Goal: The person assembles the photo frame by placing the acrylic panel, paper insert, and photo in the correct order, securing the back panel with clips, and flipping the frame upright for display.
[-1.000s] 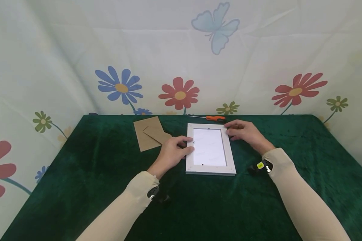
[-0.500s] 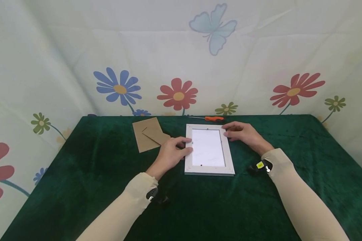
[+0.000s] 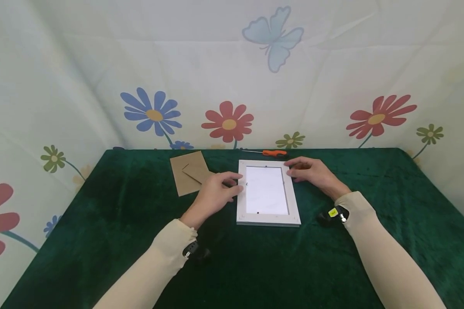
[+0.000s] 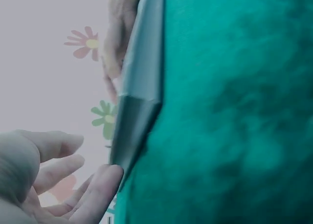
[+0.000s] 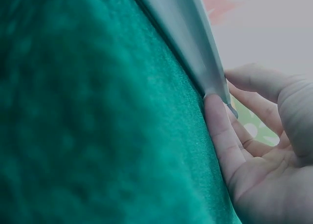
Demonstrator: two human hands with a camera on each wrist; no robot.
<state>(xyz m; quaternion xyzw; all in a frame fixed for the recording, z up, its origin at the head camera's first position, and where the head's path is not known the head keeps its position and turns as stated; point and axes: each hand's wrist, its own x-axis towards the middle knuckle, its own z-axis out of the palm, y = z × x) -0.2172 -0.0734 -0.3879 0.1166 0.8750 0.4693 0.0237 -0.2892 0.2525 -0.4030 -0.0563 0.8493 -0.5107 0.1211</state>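
Observation:
A white picture frame (image 3: 268, 219) lies on the green cloth, with a white sheet (image 3: 267, 191) filling its opening. Small dark tabs show around that opening. My right hand (image 3: 313, 174) grips the frame's far right corner; in the right wrist view its thumb (image 5: 254, 79) is at the upper edge and a finger lies along the side. By the frame's left side is my left hand (image 3: 212, 193), fingers loosely bent and holding nothing. In the left wrist view its thumb (image 4: 61, 143) stands apart from the frame (image 4: 139, 77), one fingertip right at the edge.
A brown backing board (image 3: 181, 180) with a stand flap lies to the left, partly behind my left hand. Beyond the frame lies an orange-handled screwdriver (image 3: 274, 152). The flowered curtain (image 3: 317, 77) rises behind the table's far edge.
My left hand has drawn back slightly to the left, its finger and thumb coming off the frame's left border. The right hand keeps its place at the corner.

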